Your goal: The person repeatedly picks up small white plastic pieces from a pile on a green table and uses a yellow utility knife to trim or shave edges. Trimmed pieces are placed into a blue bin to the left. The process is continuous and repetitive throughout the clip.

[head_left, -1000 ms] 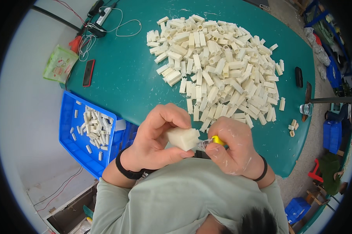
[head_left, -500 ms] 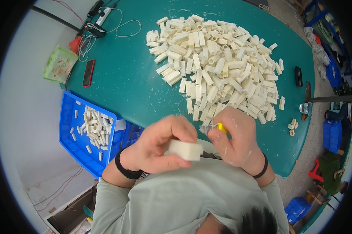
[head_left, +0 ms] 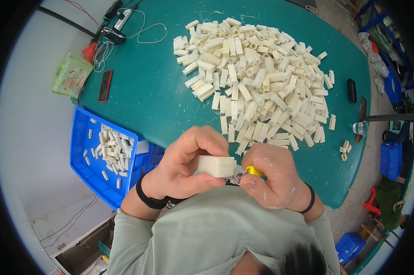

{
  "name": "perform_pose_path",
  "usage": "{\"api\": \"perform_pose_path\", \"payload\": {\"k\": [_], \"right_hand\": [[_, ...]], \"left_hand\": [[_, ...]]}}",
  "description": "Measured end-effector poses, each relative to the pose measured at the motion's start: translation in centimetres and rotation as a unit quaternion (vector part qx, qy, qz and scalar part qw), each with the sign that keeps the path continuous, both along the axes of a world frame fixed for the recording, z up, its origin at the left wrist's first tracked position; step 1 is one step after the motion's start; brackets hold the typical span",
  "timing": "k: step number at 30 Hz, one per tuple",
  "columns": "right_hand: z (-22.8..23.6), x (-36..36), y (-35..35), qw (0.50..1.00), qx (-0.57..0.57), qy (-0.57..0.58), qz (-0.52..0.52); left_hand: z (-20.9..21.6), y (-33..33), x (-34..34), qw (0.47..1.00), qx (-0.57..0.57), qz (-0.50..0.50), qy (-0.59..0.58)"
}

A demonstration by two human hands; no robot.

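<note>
Held between the thumb and fingers of my left hand is a cream-white plastic block, its end pointing right. My right hand is closed around a small yellow-handled knife. The knife's grey tip, dusted with pale shavings, is close to the block's right end; I cannot tell whether they touch. Most of the handle is hidden in my fist. White flecks cling to my right hand. Beyond both hands lies a large heap of similar hollow cream pieces.
On the left, a blue bin holds more white pieces. A phone, cables and a power strip lie at the table's left. To the right are a black case, a clear cup and several small blocks.
My right hand has moved down and left, bringing the knife tip close to the block's end. My left hand has raised and turned the block slightly.
</note>
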State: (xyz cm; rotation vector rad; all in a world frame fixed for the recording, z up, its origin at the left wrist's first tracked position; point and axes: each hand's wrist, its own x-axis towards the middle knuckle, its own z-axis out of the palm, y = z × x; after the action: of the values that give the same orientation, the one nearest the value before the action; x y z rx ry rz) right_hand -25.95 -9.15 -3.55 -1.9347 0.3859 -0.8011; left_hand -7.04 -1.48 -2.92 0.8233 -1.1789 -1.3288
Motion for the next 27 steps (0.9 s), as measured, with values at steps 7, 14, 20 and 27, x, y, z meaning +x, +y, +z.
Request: {"api": "perform_pose_path", "payload": {"k": [7, 14, 20, 27], "right_hand": [[-0.2, 0.1, -0.6, 0.999, -0.047, 0.011, -0.014], [-0.3, 0.0, -1.1, 0.995, -0.072, 0.031, -0.063], [0.3, -0.2, -1.1, 0.996, 0.010, 0.049, -0.080], [0.6, -0.1, -0.1, 0.994, 0.087, 0.045, -0.050]], "left_hand": [[-0.1, -0.1, 0.1, 1.000, -0.012, -0.014, -0.019], [0.2, 0.0, 0.3, 0.998, 0.005, -0.067, 0.003], [0.8, -0.2, 0.4, 0.998, 0.033, -0.057, 0.009], [0.0, 0.2, 0.0, 0.996, -0.021, 0.059, -0.059]]}}
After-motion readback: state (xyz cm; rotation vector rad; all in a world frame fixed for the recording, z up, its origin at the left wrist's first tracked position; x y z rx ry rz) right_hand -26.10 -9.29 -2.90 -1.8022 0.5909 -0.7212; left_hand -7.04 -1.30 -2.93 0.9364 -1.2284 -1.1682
